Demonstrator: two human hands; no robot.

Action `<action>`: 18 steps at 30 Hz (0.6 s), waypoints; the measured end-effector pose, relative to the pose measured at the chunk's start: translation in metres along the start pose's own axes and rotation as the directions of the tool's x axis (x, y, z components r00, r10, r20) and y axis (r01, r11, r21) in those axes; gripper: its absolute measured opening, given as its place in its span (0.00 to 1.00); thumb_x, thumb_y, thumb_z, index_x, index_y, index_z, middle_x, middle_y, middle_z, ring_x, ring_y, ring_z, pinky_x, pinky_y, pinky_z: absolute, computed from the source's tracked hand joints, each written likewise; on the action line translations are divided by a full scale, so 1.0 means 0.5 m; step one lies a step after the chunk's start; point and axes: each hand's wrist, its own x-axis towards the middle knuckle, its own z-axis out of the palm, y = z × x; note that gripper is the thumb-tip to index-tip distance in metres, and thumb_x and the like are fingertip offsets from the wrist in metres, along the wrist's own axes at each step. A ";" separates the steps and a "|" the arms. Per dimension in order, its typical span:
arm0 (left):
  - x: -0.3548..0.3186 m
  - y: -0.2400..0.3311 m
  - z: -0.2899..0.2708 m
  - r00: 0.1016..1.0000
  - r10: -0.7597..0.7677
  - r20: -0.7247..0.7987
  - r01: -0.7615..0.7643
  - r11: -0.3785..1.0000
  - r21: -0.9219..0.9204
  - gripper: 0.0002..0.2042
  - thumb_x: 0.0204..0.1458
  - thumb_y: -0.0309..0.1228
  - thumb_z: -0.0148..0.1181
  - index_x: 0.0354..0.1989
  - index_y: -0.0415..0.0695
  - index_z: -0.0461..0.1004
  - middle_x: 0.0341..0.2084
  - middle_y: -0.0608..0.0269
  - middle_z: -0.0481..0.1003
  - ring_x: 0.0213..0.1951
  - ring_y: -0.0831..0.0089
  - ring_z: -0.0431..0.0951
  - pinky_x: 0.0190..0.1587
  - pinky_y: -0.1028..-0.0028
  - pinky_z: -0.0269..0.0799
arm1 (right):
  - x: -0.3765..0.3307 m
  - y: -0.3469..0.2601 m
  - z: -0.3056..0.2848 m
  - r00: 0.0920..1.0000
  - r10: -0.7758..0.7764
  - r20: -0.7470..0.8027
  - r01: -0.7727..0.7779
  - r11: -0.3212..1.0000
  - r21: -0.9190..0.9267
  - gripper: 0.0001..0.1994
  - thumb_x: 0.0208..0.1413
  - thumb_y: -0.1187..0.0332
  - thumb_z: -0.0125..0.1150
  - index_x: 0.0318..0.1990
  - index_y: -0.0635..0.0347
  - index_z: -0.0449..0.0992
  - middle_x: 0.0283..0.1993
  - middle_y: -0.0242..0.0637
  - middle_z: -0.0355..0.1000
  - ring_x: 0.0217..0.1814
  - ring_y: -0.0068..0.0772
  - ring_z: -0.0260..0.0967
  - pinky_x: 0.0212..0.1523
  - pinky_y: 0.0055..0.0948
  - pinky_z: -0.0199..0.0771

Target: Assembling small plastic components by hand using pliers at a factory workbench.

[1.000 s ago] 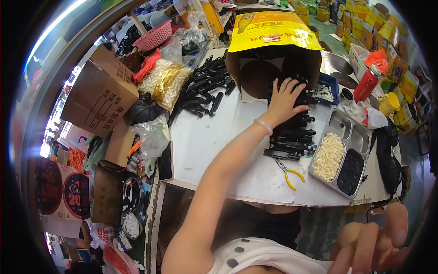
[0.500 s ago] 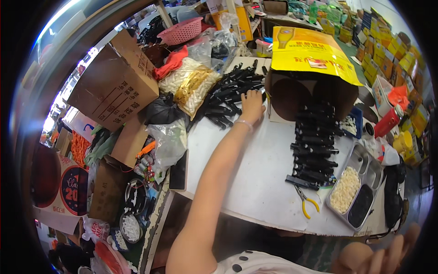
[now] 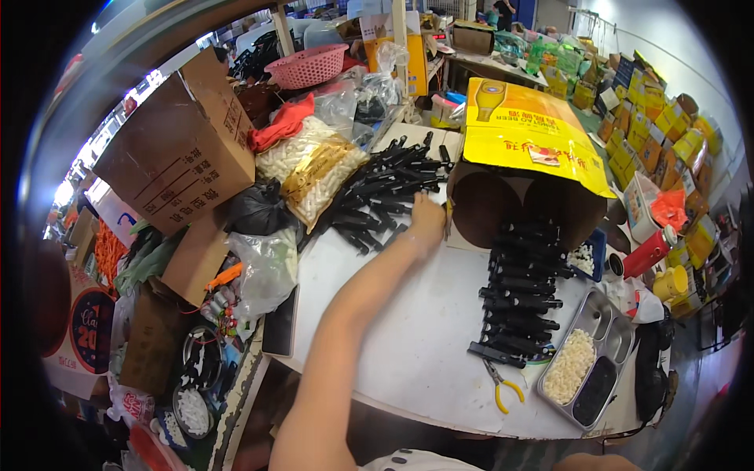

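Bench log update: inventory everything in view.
Table: one, white, centre
Carton: one, yellow, table's far side
Stacked parts: many, black, column before carton
Loose parts: many, black, left of carton
Pliers: one, yellow handles, near column
Compartment tray: one, silver, right
White pieces: many, white, in tray
Dark pieces: many, black, in tray
Bin: one, blue, beyond tray
Bottle: one, red, right
Mug: one, yellow, right
Big box: one, brown, upper left
Basket: one, pink, top left
Boxes: many, yellow, upper right
Clutter: uncounted, mixed, left
Left hand: one, bare, by loose parts
Right hand: one, bare, cropped, bottom edge
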 end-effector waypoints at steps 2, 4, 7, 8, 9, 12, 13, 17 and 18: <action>-0.061 0.010 -0.028 0.997 0.077 -0.029 -0.079 0.995 -0.058 0.11 0.44 0.31 0.56 0.35 0.44 0.80 0.34 0.56 0.77 0.44 0.59 0.71 0.51 0.59 0.56 | -0.057 0.051 -0.030 0.978 0.201 -0.051 -0.193 0.972 0.134 0.16 0.63 0.60 0.49 0.34 0.63 0.78 0.36 0.49 0.73 0.30 0.44 0.71 0.30 0.39 0.73; -0.140 -0.004 -0.049 0.996 0.079 -0.051 -0.088 0.975 -0.204 0.11 0.39 0.29 0.58 0.32 0.41 0.77 0.32 0.53 0.75 0.42 0.57 0.72 0.47 0.61 0.61 | -0.155 0.094 -0.025 0.902 0.390 -0.184 -0.371 0.920 0.130 0.25 0.56 0.48 0.58 0.33 0.68 0.78 0.35 0.51 0.74 0.29 0.45 0.72 0.28 0.37 0.72; -0.238 -0.006 -0.049 0.990 0.130 -0.047 -0.138 0.895 -0.423 0.14 0.36 0.26 0.60 0.33 0.36 0.70 0.33 0.48 0.71 0.40 0.52 0.71 0.42 0.60 0.67 | -0.162 0.137 0.049 0.255 0.670 -0.697 -0.565 0.688 0.455 0.28 0.50 0.41 0.60 0.32 0.64 0.77 0.30 0.50 0.74 0.28 0.44 0.71 0.28 0.36 0.72; -0.249 0.010 -0.055 0.980 0.186 -0.064 -0.193 0.847 -0.495 0.14 0.38 0.26 0.59 0.34 0.35 0.68 0.33 0.46 0.70 0.39 0.50 0.70 0.42 0.58 0.67 | -0.246 0.168 0.025 0.548 0.600 -0.583 -0.493 0.795 0.354 0.21 0.61 0.55 0.51 0.33 0.70 0.68 0.27 0.51 0.68 0.29 0.50 0.69 0.32 0.46 0.73; -0.270 0.004 -0.054 0.983 0.177 -0.046 -0.176 0.852 -0.493 0.14 0.38 0.26 0.59 0.34 0.35 0.68 0.33 0.46 0.70 0.39 0.50 0.70 0.42 0.58 0.67 | -0.275 0.201 0.023 0.441 0.624 -0.645 -0.517 0.764 0.385 0.20 0.59 0.57 0.54 0.31 0.71 0.71 0.29 0.53 0.70 0.30 0.49 0.70 0.32 0.43 0.72; -0.285 -0.004 -0.071 0.974 0.221 -0.051 -0.213 0.813 -0.542 0.15 0.39 0.25 0.59 0.35 0.35 0.65 0.33 0.45 0.70 0.39 0.48 0.70 0.41 0.57 0.68 | -0.323 0.272 0.025 0.264 0.696 -0.668 -0.673 0.629 0.389 0.11 0.57 0.66 0.54 0.36 0.68 0.75 0.36 0.44 0.74 0.40 0.38 0.72 0.45 0.34 0.69; -0.278 -0.033 -0.071 0.989 0.101 -0.111 -0.144 0.852 -0.503 0.16 0.38 0.26 0.59 0.37 0.35 0.64 0.34 0.45 0.69 0.39 0.49 0.71 0.41 0.57 0.69 | -0.316 0.302 0.028 0.191 0.658 -0.729 -0.878 0.446 0.173 0.10 0.56 0.68 0.53 0.36 0.66 0.75 0.35 0.42 0.74 0.39 0.37 0.72 0.43 0.32 0.70; -0.235 -0.099 -0.026 0.995 -0.031 -0.094 -0.005 0.930 -0.369 0.18 0.37 0.26 0.61 0.38 0.35 0.66 0.34 0.47 0.69 0.37 0.52 0.71 0.37 0.59 0.72 | -0.351 0.366 0.038 0.226 0.577 -0.785 -0.974 0.127 -0.187 0.07 0.54 0.71 0.53 0.34 0.63 0.76 0.31 0.39 0.73 0.33 0.36 0.72 0.37 0.27 0.70; -0.233 -0.098 -0.006 0.995 -0.040 -0.093 0.003 0.931 -0.366 0.18 0.37 0.26 0.61 0.38 0.35 0.66 0.34 0.47 0.69 0.37 0.52 0.71 0.37 0.59 0.72 | -0.353 0.367 0.037 0.231 0.582 -0.779 -0.973 0.131 -0.191 0.07 0.54 0.71 0.53 0.34 0.63 0.76 0.31 0.39 0.73 0.33 0.36 0.72 0.37 0.27 0.70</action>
